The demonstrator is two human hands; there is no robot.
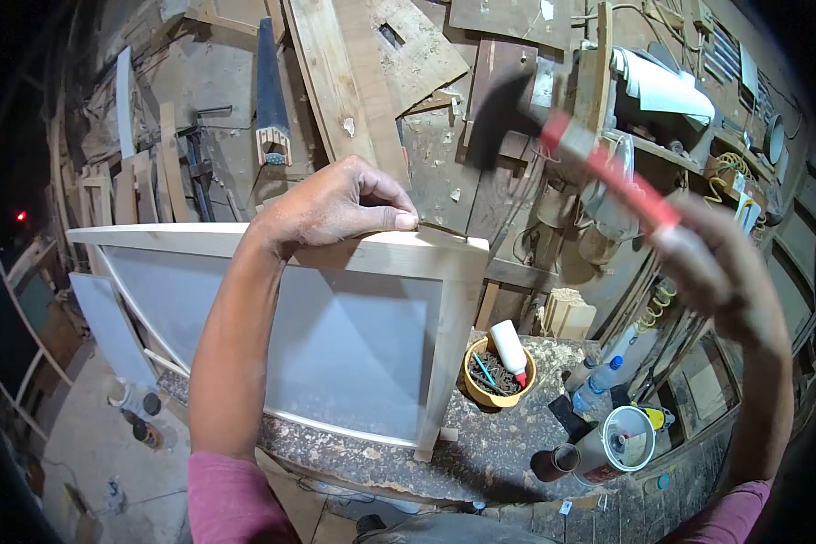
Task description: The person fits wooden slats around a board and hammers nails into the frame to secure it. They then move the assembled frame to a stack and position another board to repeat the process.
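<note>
My left hand (344, 204) rests on the top edge of a light wooden frame (458, 281), near its right corner. Thumb and forefinger are pinched together there, and what sits between them is too small to make out. A thin dark line runs along the edge from the fingertips toward the corner. The frame stands upright and holds a pale translucent panel (354, 349). Up to the right, my right hand (730, 263) is wrapped round the handle of a hammer (612, 177). Hammer and hand are smeared by motion, with the dark head raised above the frame's corner.
Beside the frame on the speckled workbench (372, 462), a yellow bowl (474, 392) holds nails and a white glue bottle (508, 349). Farther right stand a plastic water bottle (597, 388) and a white bucket (598, 458). A handsaw (269, 82) and boards (335, 82) lie behind.
</note>
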